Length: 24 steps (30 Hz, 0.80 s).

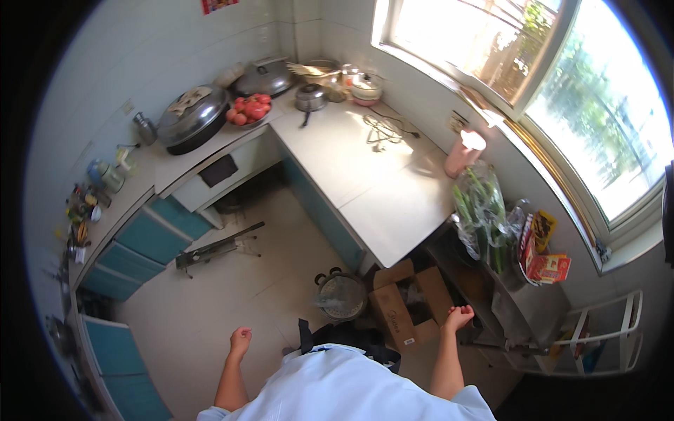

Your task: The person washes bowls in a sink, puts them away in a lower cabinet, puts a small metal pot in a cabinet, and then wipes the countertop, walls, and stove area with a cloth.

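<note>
My left hand (241, 339), loosely curled, hangs over the tiled floor and touches nothing that I can see. On the other side my right hand (459, 317), also curled, is above the right flap of an open cardboard box (397, 316), near a metal shelf rack. Whether the fingers of either hand enclose anything small is not clear. Between the hands, a round metal pot with a perforated steamer tray (341, 296) stands on the floor. Clear plastic lies over its left part.
A folding stool or rack (220, 249) lies on the floor ahead. The white countertop (384, 221) carries a coiled cord (387, 131), a small saucepan (310, 98) and a bowl of tomatoes (249, 109). Bagged green vegetables (479, 205) and packets (545, 266) top the rack on the right.
</note>
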{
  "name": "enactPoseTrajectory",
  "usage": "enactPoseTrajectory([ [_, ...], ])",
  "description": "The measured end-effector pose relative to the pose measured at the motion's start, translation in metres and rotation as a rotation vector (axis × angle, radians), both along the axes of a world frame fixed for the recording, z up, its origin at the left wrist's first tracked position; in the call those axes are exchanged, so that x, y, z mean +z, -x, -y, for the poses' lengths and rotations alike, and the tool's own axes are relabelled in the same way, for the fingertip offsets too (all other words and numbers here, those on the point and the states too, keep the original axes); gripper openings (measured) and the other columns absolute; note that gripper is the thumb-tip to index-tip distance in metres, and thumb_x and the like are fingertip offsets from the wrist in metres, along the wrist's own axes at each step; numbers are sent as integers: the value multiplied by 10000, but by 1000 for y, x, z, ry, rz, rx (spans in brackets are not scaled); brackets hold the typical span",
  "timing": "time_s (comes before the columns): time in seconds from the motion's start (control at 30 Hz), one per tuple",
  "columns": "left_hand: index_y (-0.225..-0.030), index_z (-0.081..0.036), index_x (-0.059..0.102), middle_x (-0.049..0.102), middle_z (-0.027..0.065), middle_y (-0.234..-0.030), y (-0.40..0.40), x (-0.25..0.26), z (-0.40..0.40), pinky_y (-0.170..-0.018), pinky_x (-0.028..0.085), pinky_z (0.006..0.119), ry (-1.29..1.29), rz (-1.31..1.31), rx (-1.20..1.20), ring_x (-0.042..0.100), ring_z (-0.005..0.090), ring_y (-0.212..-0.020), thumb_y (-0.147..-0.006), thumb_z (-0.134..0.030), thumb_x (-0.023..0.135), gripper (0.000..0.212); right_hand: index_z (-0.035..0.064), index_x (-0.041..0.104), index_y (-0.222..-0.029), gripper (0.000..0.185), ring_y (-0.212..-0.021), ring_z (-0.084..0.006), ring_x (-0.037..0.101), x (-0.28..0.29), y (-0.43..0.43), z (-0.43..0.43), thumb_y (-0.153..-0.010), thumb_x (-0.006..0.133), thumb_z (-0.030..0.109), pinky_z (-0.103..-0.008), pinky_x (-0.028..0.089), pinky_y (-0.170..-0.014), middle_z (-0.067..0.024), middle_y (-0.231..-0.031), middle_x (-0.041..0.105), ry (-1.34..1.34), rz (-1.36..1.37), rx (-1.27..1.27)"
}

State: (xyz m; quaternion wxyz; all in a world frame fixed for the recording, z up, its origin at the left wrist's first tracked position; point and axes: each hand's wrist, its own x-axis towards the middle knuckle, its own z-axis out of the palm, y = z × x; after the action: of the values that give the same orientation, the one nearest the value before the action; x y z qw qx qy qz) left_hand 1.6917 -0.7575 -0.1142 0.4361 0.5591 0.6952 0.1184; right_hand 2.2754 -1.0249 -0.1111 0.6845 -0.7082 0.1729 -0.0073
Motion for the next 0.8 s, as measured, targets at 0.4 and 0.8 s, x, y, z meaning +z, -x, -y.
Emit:
enactPoseTrajectory([
  [0.4,-957,-52,581,531,30,-698,295,-54,167,-419,385,253,50,7,672,490,122,-544,-848,-100,506,140,84,502,-1036,336,-952,-338,531,7,257,-234,-708,577,83,-412,447,-799,-159,-957,559,745,507,1462],
  [0.8,-969,-65,599,538,42,-690,322,-46,218,-412,401,268,225,269,1333,490,132,-517,-798,-110,506,200,64,617,-1022,321,-888,-276,623,-37,408,-424,-734,606,205,-393,492,-791,-162,-950,641,1239,505,2233],
])
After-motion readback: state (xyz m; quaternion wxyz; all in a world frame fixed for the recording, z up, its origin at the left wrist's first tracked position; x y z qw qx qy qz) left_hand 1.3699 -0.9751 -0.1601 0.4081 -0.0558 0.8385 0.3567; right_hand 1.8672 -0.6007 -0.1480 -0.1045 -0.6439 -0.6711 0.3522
